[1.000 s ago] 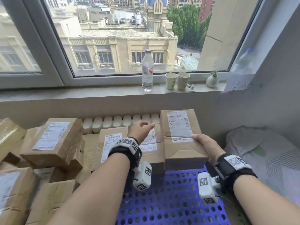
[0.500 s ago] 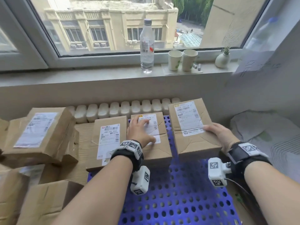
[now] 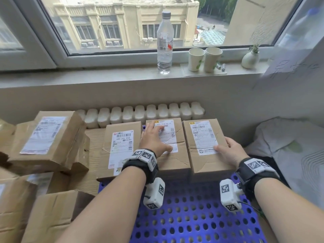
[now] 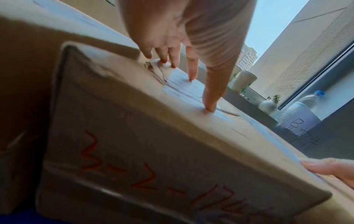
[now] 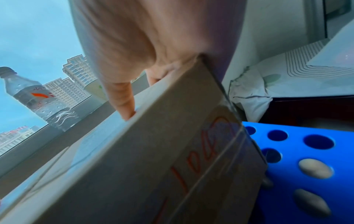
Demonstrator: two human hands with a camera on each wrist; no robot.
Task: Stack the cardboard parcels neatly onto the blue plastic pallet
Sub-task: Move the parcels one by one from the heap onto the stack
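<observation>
Three brown cardboard parcels stand in a row at the far end of the blue perforated pallet [image 3: 192, 216]: a left parcel [image 3: 122, 146], a middle parcel [image 3: 175, 162] and a right parcel [image 3: 205, 155]. My left hand [image 3: 154, 139] lies on top of the middle parcel [image 4: 153, 136], its straight fingers [image 4: 209, 106] pressing on the label. My right hand [image 3: 226, 148] holds the right parcel [image 5: 153, 159] at its right edge, thumb on the top and fingers down the side. The right parcel sits close against the middle one.
A heap of loose parcels [image 3: 47, 139] lies left of the pallet, with more nearer me [image 3: 43, 216]. A white radiator [image 3: 140, 113] runs behind the row. On the sill stand a water bottle [image 3: 164, 44], two paper cups [image 3: 204, 58] and a small vase [image 3: 249, 58]. White bedding [image 3: 289, 151] lies to the right.
My right hand has lowered the right parcel and drawn it square against the middle one. My left hand came down out of the air onto the middle parcel's top.
</observation>
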